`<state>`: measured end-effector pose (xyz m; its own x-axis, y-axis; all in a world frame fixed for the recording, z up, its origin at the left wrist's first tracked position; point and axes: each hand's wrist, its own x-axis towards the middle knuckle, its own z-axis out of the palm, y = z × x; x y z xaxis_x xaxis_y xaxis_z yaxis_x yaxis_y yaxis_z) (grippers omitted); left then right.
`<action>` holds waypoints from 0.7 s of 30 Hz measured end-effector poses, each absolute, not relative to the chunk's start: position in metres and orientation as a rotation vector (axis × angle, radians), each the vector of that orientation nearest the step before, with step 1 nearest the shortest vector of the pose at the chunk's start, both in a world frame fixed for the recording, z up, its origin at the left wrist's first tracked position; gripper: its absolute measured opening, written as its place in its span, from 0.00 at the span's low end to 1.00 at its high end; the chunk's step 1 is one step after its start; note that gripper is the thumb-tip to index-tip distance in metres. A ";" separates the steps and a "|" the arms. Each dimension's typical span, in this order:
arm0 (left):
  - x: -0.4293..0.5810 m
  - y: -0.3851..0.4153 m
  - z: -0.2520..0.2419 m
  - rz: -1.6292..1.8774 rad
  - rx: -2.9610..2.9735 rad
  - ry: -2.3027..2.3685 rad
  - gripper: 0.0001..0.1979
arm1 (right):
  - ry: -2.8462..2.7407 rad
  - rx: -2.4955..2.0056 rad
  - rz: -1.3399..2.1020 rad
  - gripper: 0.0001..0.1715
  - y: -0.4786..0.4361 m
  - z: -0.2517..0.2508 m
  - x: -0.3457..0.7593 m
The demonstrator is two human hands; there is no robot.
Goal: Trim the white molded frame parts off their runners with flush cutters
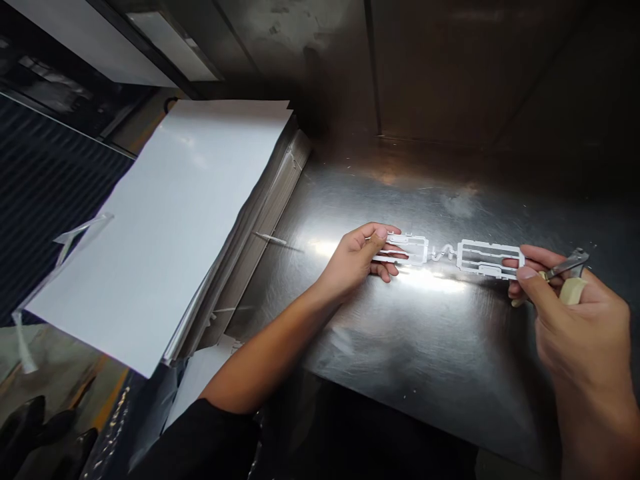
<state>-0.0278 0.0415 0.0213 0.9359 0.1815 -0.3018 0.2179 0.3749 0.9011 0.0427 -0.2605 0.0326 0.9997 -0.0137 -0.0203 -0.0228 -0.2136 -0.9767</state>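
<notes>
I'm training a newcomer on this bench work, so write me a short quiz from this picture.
1. Which hand holds the metal-tipped tool?
2. True or false: the white sheets lie to the left of both hands.
3. Fill in, straight or curved: the left hand holds one white frame, and a ____ link runs from it toward the other.

Key: 1. The right hand. 2. True. 3. Curved.

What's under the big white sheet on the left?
A thick stack of sheets, its edges showing along the right side, with a thin white strip jutting out. The lower sheets' faces are covered by the white sheet.
</notes>
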 end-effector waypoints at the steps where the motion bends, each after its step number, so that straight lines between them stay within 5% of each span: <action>1: -0.028 0.041 0.021 -0.027 1.196 0.380 0.31 | 0.027 -1.797 0.003 0.25 -0.260 0.033 0.043; 21: -0.023 0.034 0.011 -0.080 1.207 0.374 0.28 | 0.077 -1.967 0.037 0.37 -0.271 0.019 0.057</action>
